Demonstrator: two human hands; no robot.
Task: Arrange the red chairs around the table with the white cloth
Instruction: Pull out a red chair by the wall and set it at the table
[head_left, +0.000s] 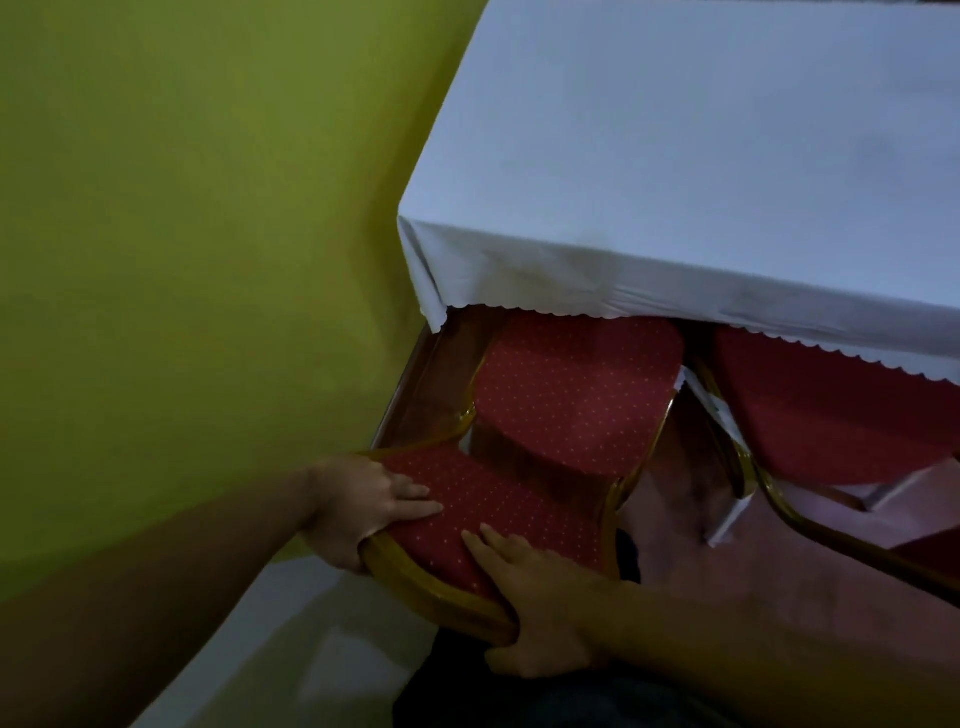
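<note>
Currently the red chair (566, 410) stands at the near-left corner of the table (701, 156), its dotted seat pushed partway under the scalloped hem of the white cloth (571, 291), its backrest toward the person. Both hands clasp the top of that backrest: left hand (363, 506) wrapped over its left end, fingers on the red padding and thumb under the gold frame; right hand (540, 597) closed over the rail nearer the middle, fingers spread on the fabric.

Handling, judged: metal-tube frame looks rigid, padding soft; probably moderate weight, easy to slide or tilt by the backrest rail. The gold rail gives the firm grip; the fabric would yield and slip. Legs not visible, so snagging on the cloth hem is a possible risk.

A second red chair (831, 410) sits just beside it to the right along the same table edge, seat also under the cloth. Yellow-green wall (182, 234) close on the left

No brand, label or writing readable; light dim
</note>
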